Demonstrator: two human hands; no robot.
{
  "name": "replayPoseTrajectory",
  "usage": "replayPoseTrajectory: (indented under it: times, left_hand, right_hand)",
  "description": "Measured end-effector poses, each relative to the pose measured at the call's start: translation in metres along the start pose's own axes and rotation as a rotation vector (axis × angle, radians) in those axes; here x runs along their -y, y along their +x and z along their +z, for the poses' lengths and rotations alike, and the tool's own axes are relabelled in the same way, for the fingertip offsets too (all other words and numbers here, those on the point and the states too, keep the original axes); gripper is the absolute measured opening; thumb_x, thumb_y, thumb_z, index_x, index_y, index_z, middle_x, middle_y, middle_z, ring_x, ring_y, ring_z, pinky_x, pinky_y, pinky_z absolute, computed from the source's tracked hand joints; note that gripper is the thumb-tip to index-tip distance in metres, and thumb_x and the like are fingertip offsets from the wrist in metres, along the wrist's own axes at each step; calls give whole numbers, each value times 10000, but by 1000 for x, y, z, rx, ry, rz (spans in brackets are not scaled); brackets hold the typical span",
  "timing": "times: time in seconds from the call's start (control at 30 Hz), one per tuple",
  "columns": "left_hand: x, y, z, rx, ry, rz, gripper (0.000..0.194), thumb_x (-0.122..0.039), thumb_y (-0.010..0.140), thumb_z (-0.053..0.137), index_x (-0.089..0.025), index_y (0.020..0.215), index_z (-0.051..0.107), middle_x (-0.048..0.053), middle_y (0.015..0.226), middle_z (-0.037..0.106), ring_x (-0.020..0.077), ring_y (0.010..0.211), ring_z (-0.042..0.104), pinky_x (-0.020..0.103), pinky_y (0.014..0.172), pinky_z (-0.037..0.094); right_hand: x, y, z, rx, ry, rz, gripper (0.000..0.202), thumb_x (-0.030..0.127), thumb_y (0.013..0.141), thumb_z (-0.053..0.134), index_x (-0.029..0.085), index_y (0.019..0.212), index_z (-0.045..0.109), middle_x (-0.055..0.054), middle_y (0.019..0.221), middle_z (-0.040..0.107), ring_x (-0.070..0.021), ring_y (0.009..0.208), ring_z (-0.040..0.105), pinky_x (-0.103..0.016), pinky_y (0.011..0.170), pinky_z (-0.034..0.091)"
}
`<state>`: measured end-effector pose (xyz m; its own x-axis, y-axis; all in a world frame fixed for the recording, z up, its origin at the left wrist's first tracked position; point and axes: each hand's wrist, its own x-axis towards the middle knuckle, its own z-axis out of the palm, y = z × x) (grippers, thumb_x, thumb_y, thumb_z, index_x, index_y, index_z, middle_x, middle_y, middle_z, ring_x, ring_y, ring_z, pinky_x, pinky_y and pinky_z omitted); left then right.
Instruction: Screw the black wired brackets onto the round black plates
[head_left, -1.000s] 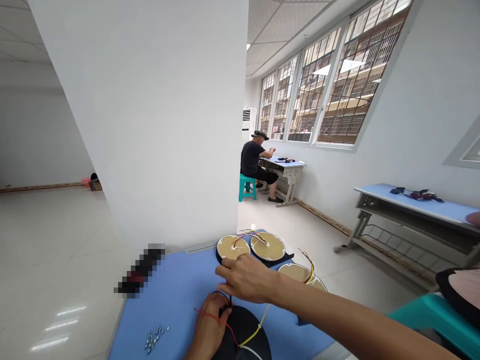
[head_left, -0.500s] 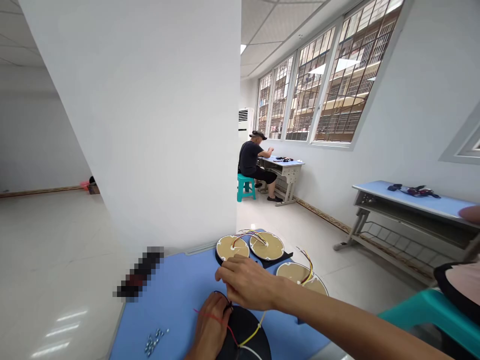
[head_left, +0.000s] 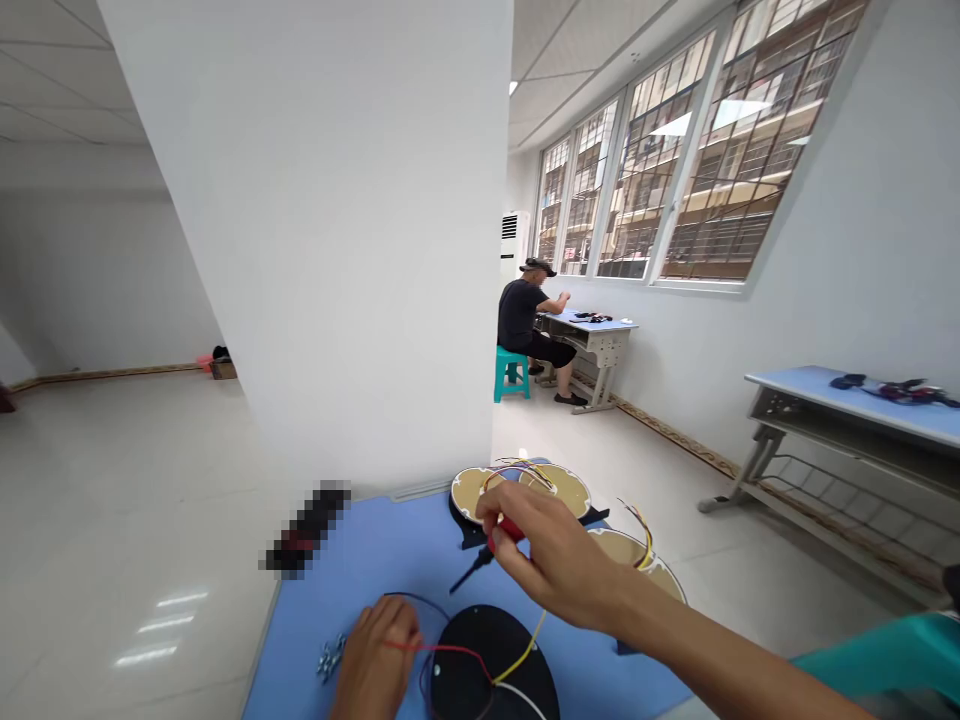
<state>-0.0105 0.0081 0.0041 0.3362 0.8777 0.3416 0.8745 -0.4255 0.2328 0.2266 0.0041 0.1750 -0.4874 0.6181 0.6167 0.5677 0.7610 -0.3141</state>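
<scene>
My right hand [head_left: 544, 545] is closed round the red handle of a screwdriver [head_left: 508, 532]. Its dark shaft slants down to the left, with the tip above the table, apart from the black disc [head_left: 480, 640]. Red, yellow, white and dark wires spread from that disc. My left hand [head_left: 379, 650] rests on the table left of the disc, fingers bent and held together; what lies under them is hidden. A red wire [head_left: 442, 648] runs across to its fingers. Right beside this hand is a small pile of screws [head_left: 328, 660].
Behind my right hand lie several tan-faced discs [head_left: 566, 488] with wires on the blue table [head_left: 405, 545]. A pixelated dark object [head_left: 307, 530] is at its left edge. Beyond are a white pillar [head_left: 322, 250], a seated person [head_left: 525, 310] and another desk [head_left: 802, 385].
My left hand has moved off the disc to the left, close to the screws. My right hand has lifted away from the disc, and the screwdriver now shows. The view has turned slightly left.
</scene>
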Motion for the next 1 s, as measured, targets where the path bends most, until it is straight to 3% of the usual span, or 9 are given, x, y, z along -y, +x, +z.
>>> replayPoseTrajectory:
  times: [0.07,0.23,0.4,0.57,0.67,0.8,0.9,1.0]
  left_hand:
    - [23,-21,-11,-53,72,-39,221,-136,846,467,-227,732,633,5,742,679,212,703,644,334,654,478]
    - [58,-60,-21,-420,161,-6,334,-359,976,370,-228,812,630,21,756,684,204,700,643,333,640,490]
    - [63,-70,-16,-536,246,31,351,-406,989,369,-231,834,631,30,789,689,201,736,653,332,652,495]
    - [60,-71,-14,-584,236,25,340,-425,978,392,-222,884,648,50,838,697,202,756,665,333,660,521]
    - [47,-69,-13,-562,108,26,273,-407,959,452,-233,892,652,40,852,706,195,781,674,326,694,548]
    - [14,-61,-7,-344,-175,21,153,-378,914,566,-258,955,651,17,922,721,173,871,682,287,785,576]
    - [-8,-54,1,-202,-309,38,270,-393,894,594,-259,1127,621,44,1077,712,192,1018,661,312,872,571]
    - [-17,-49,14,-143,-344,87,393,-425,874,607,-250,1224,585,71,1186,686,227,1119,625,363,926,558]
  right_hand:
    - [8,-3,0,81,110,27,188,81,808,414,215,919,484,-4,803,598,-151,712,528,-271,676,427]
    - [15,-8,28,218,190,-35,245,70,751,416,205,931,513,-21,821,613,-158,725,547,-279,696,446]
    - [10,-5,60,272,97,-95,243,90,758,416,192,948,528,-44,822,630,-186,730,558,-306,695,458]
    - [5,-3,73,318,-4,-123,259,96,747,434,173,964,551,-50,809,630,-195,710,551,-318,710,464]
    - [5,-3,76,333,-11,-127,265,95,734,441,174,960,554,-48,807,632,-196,705,551,-318,712,463]
    - [5,-4,77,348,-18,-126,270,95,737,440,177,971,546,-45,820,634,-196,713,554,-314,710,456]
    - [6,-4,79,355,-30,-127,258,104,749,442,182,974,541,-48,837,637,-200,734,560,-316,732,453]
    - [8,-3,78,367,-49,-137,249,105,750,438,190,962,537,-51,848,638,-205,749,561,-320,745,448]
